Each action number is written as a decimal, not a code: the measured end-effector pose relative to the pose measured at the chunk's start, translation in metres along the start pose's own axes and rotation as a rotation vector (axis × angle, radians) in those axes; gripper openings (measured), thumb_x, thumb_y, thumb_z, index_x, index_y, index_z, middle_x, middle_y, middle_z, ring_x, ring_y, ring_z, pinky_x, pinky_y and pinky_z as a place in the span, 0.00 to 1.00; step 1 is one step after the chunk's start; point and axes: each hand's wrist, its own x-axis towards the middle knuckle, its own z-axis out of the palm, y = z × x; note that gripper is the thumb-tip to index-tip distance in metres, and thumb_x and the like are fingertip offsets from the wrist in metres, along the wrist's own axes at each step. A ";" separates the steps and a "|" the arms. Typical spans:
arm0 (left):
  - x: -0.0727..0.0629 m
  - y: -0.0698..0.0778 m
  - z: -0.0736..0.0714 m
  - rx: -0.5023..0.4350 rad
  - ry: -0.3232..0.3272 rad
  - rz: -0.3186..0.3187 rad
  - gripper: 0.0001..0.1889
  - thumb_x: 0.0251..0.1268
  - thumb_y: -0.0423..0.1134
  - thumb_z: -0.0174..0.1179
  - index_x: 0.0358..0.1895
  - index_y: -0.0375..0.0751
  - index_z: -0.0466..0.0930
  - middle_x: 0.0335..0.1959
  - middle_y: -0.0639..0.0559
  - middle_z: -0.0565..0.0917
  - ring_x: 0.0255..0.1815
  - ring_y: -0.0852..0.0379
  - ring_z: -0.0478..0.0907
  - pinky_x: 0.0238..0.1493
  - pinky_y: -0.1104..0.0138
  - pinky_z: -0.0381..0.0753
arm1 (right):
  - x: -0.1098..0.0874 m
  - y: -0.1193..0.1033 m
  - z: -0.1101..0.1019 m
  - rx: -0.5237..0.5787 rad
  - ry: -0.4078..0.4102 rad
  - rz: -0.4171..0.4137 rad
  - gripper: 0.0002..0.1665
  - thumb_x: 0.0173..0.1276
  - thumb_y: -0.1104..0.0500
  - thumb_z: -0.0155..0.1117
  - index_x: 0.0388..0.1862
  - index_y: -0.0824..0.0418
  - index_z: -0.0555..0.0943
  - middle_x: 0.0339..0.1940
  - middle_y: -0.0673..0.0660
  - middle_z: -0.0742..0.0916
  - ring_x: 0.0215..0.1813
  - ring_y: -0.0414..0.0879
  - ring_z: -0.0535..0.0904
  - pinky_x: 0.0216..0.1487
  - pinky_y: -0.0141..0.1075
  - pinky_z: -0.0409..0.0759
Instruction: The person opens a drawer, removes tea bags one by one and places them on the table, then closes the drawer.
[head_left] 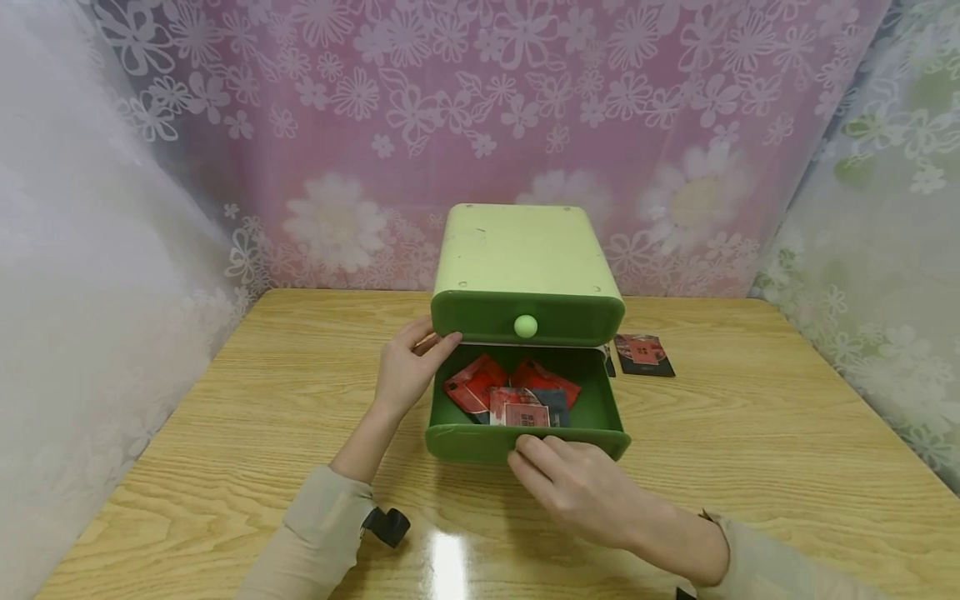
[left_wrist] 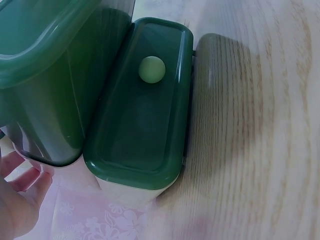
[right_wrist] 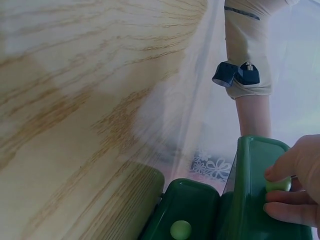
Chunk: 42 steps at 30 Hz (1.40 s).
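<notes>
A small cabinet [head_left: 525, 250] with a cream shell and green drawers stands on the table. Its middle drawer [head_left: 468, 446] is pulled out, with several red and black sachets [head_left: 522, 408] lying inside. My right hand [head_left: 588, 492] pinches the round light-green knob [right_wrist: 278, 184] on the front of that drawer. The left hand [head_left: 405, 362] rests against the cabinet's left side, its fingertips touching the shell by the pulled-out drawer. The top drawer [head_left: 480, 315] is closed, and so is the bottom drawer [left_wrist: 140, 125], seen in both wrist views.
On the wooden table [head_left: 750, 433], a dark sachet [head_left: 645, 355] with a red label lies right of the cabinet, partly beside another dark item at the cabinet's edge. A pink flowered curtain [head_left: 487, 125] hangs behind, with pale curtains at both sides.
</notes>
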 end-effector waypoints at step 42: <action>0.000 0.000 0.000 -0.005 -0.001 0.004 0.16 0.60 0.33 0.62 0.50 0.27 0.79 0.53 0.36 0.77 0.58 0.46 0.71 0.56 0.54 0.72 | -0.002 -0.005 -0.007 0.017 0.018 -0.020 0.20 0.73 0.68 0.37 0.35 0.64 0.80 0.32 0.54 0.77 0.24 0.41 0.73 0.20 0.26 0.74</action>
